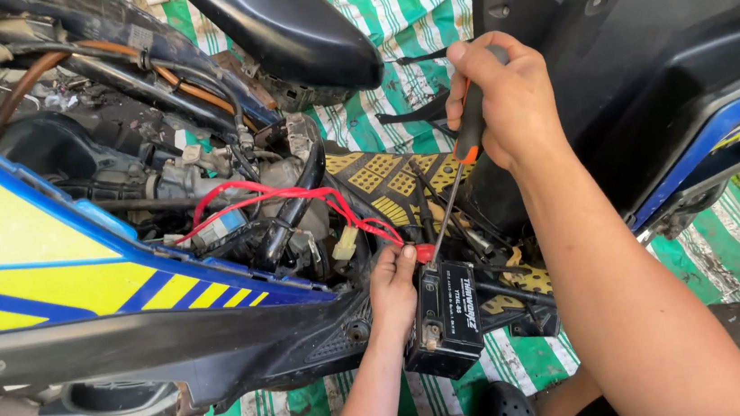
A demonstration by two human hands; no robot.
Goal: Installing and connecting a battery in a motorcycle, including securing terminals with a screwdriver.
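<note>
Right hand [511,99] at 1 o'clock of frame, fist wrapped tight round the orange-and-black handle of one screwdriver [458,165]. Long axis of tool slanted from 1 o'clock down toward 7 o'clock; tip lands at the top edge of the battery [446,316], just beside the red terminal cap [426,251].

Left hand [392,289] at 6 o'clock, fingers curled and pinching at that red cap, thumb side touching the battery's upper left corner. Left hand nearer the terminal than the right; right hand sits well up the shaft at 1 o'clock of it.

Battery: one, black, box-shaped, upright, at the scooter's [51,275] open belly, partly over the striped green-and-white mat [406,15] on the ground.

Red wires [278,196]: a looped bundle running from 10 o'clock toward the cap; exact number not readable. Hands: two. Screwdrivers: one. Other terminal of the battery not visible.
</note>
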